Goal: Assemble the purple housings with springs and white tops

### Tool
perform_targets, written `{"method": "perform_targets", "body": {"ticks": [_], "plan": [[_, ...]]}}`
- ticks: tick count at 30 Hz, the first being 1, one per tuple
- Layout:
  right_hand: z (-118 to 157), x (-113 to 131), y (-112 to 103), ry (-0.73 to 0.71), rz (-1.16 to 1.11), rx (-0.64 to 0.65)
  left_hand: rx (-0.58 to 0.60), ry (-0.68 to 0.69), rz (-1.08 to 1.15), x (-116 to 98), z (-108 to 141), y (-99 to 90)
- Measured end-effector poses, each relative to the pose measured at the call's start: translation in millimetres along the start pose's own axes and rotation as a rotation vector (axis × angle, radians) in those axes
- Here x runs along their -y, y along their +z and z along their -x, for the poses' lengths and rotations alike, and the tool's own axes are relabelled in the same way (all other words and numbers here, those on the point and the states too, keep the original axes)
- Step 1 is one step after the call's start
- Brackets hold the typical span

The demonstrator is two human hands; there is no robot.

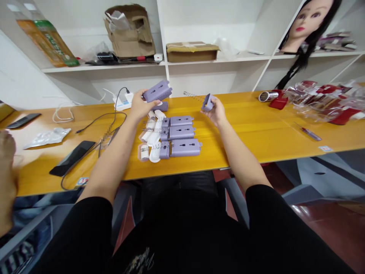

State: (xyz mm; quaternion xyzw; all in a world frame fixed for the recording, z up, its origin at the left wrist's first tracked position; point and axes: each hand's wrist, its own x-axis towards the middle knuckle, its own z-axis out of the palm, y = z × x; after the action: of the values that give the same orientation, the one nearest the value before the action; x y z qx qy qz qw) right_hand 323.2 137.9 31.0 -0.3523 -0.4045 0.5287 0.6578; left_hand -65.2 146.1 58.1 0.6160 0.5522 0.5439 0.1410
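Observation:
My left hand (140, 105) grips a long purple plastic housing (157, 90) with two dark slots, raised over the back of the table. In my right hand (217, 112) is a short purple cap (208, 102), from which a thin coil spring (193, 96) sticks out to the left. Between my hands, several matching purple housings (186, 147) lie in rows. Left of them sit short purple pieces (164, 150) with springs, white oval parts (155, 153) and small cylinders (145, 152). Another purple piece (163, 106) lies beneath my left hand.
Left are a black phone (72, 158), cables, a silver pouch (48, 137) and a power strip (124, 102). At right lie a screwdriver (311, 134) and red parts in clear plastic (319, 97). Shelves behind hold boxes, bottles and a mannequin head (306, 26). Another person's arm (6, 182) rests far left.

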Motion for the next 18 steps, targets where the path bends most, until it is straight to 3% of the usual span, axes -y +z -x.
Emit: {"method": "perform_targets", "body": {"ticks": [6,10,18], "plan": [[0.4,-0.6,-1.3,-0.019,0.000,0.029,0.209,-0.101,-0.136,-22.7,-8.9,32.3],[-0.2,-0.5,-5.1,-0.027,0.039,0.042,0.367,-0.095,-0.287,-35.7,-13.5,55.6],[-6.2,-8.4,-7.9,-0.030,0.046,0.046,0.645,-0.102,-0.469,-38.7,-24.6,89.9]]}}
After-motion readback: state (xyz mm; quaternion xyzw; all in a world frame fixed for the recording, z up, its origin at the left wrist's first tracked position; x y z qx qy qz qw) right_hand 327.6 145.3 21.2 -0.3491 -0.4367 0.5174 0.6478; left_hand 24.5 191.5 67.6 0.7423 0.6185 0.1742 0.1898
